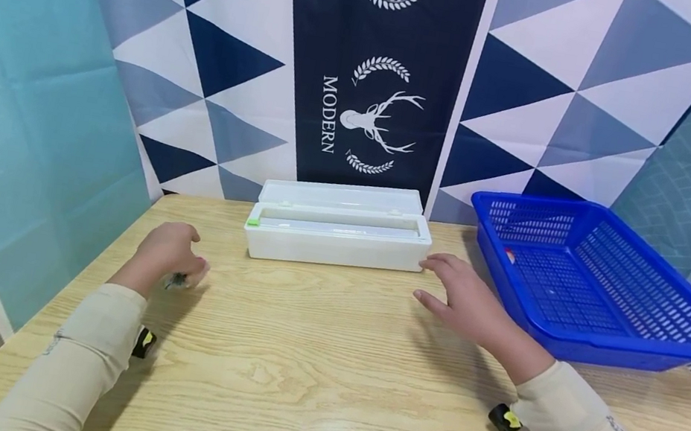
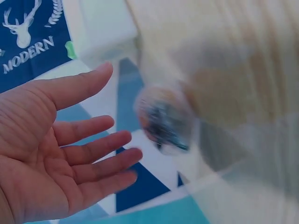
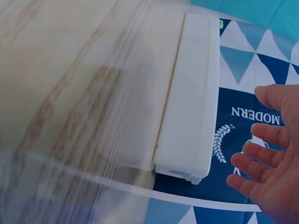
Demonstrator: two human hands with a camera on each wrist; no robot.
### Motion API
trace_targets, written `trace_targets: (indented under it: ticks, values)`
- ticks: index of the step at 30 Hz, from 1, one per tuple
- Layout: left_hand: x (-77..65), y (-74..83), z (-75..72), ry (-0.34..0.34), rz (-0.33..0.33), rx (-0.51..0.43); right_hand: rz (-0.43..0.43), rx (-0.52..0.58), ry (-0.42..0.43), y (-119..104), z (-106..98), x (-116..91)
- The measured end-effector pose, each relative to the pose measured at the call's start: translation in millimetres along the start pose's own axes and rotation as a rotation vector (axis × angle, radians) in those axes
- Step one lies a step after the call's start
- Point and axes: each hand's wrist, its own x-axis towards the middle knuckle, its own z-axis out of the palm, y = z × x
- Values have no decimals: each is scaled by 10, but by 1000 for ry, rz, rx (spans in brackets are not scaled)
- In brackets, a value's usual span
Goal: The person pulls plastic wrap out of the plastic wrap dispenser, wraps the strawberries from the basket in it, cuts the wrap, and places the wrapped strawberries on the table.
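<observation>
A long white box with its lid raised stands at the back of the table; it looks like a cling film dispenser, with a pale roll inside and a green piece at its left end. My left hand hovers left of the box, fingers loosely spread and empty. Near it lies a small rounded, clear-looking thing with dark parts, blurred, apart from the fingers in the left wrist view. My right hand is beside the box's right end, fingers relaxed; the right wrist view shows a gap between them and the box.
A blue plastic basket stands at the right, with a small red and white thing in it. Patterned cloth hangs behind the wooden table. A teal sheet hangs at the left.
</observation>
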Motion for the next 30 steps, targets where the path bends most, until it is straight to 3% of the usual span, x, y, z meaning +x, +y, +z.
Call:
trace_targets:
  ticks: [5,10,17,24,27,30]
  values:
    - [-12,188,-83,58,38,-34,-11,-7,35,0,-1,23]
    - [-6,407,-120,158,127,-96,-11,6,82,21,-14,68]
    - [36,664,-59,268,207,-227,-53,50,165,63,24,146]
    - [150,853,4,408,286,-249,-146,97,308,101,92,343]
    - [228,913,28,412,319,-227,-142,87,319,141,117,439]
    - [319,953,65,374,336,-193,-120,55,286,195,158,520]
